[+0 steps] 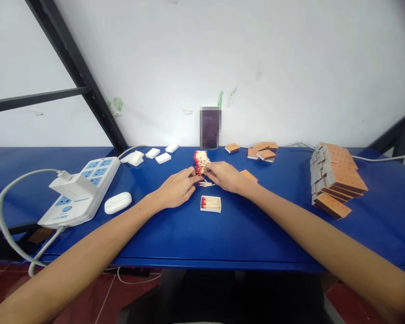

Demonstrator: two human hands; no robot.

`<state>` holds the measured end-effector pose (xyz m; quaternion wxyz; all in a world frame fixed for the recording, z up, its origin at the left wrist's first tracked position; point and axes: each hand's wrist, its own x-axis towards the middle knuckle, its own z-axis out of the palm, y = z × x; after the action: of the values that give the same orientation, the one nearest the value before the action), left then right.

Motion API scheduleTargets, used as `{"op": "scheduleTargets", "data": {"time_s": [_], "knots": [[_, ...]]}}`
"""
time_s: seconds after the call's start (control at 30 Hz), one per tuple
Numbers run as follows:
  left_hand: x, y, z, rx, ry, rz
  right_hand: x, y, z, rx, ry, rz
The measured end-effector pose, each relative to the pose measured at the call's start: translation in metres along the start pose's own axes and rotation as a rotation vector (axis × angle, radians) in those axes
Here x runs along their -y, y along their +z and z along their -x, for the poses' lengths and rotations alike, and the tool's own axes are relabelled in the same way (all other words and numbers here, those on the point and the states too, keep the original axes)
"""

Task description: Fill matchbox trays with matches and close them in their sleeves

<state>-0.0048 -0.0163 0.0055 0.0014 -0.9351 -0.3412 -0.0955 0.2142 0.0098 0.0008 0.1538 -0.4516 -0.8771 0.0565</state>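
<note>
My left hand reaches in from the left, its thumb and forefinger pinched at the red heads of several matchsticks. Opposite it, my right hand pinches at the pale ends of matchsticks; the fingertips partly hide what they hold. Just beyond both hands is a heap of red-headed matches. A few loose matches lie on the blue table just below the fingers. Nearer to me is an open white matchbox tray with a layer of matches in it. An orange matchbox sleeve lies partly behind my right hand.
White trays lie at the back left, orange matchboxes at the back right. A stack of orange matchboxes stands far right. Left are a power strip with cables and a white earphone case. A dark, blurred-out upright object leans against the wall.
</note>
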Motion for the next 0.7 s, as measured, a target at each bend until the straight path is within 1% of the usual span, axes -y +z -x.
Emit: {"op": "scheduleTargets", "data": {"time_s": [0.17,0.3,0.47,0.7], "knots": [[-0.001,-0.001,-0.001,0.006,0.026,-0.021,0.001,0.000,-0.002,-0.003,0.052,0.005],[-0.002,-0.003,-0.001,0.002,0.050,-0.055,0.000,0.002,-0.002,-0.019,0.021,-0.012],[-0.003,-0.004,-0.001,-0.001,0.079,-0.064,-0.002,0.001,-0.003,0.010,-0.019,-0.008],[-0.003,-0.005,-0.003,0.017,0.113,-0.069,-0.001,0.004,-0.011,0.023,0.023,0.024]]}}
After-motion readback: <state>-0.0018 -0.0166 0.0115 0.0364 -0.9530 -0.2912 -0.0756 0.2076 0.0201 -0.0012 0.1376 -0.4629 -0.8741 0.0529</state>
